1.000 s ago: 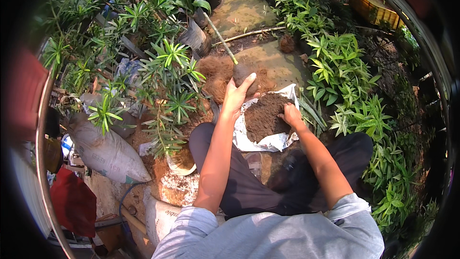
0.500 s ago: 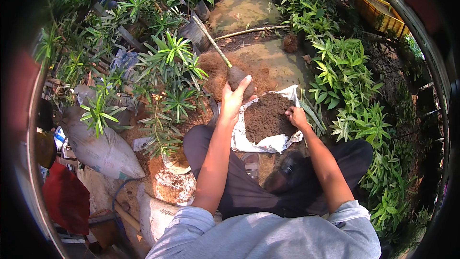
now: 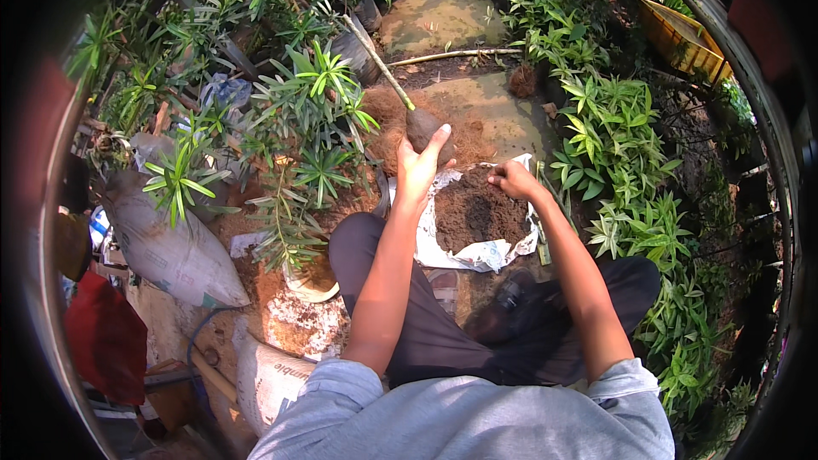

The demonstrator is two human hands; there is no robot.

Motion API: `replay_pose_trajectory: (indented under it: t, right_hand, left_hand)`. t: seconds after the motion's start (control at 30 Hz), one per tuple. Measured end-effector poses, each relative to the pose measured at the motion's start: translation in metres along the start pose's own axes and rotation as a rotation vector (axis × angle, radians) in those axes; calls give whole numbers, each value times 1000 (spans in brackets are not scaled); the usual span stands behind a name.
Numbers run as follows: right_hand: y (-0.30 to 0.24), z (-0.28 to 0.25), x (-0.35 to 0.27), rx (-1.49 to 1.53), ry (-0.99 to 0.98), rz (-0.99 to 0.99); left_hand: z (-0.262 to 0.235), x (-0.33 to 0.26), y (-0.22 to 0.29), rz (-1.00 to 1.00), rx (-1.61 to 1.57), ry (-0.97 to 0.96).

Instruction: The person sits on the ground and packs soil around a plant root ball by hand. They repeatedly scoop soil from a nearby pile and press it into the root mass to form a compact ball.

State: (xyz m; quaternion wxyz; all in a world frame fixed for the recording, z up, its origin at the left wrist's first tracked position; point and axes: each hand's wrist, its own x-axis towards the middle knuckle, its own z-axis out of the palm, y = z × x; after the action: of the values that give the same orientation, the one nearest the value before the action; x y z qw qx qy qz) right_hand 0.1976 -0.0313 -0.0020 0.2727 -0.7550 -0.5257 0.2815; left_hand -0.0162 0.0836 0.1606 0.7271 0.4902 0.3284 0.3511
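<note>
Soil packed into a dark, rounded ball point(image 3: 421, 126) sits in the left hand point(image 3: 419, 167), which is clamped on it from below and behind, thumb raised along its near right side and fingers wrapped partly out of sight beneath. From the ball's far end a bare stem cutting point(image 3: 375, 60) (green at its base, greyer farther up) slants away to the upper left, over a mat of brown coir-like fibre point(image 3: 383, 109). The right hand point(image 3: 514, 181) is curled, its fingers drawn together with the tips at the far right edge of a heap of loose dark soil point(image 3: 498, 220); whether they pinch any of it I cannot tell. That heap, hollowed near its middle, lies on a crumpled white plastic sack point(image 3: 482, 256), just nearer the person than the held ball.
</note>
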Motion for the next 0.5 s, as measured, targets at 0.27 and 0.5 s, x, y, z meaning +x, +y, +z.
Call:
replay_pose_trajectory:
  t: [0.27, 0.5]
  right_hand:
    - [-50, 19, 30, -68, -296, -171]
    - [-123, 13, 22, -298, 80, -193]
  left_hand:
    - [-2, 1, 5, 4, 3, 47]
    - [-10, 1, 6, -6, -21, 74]
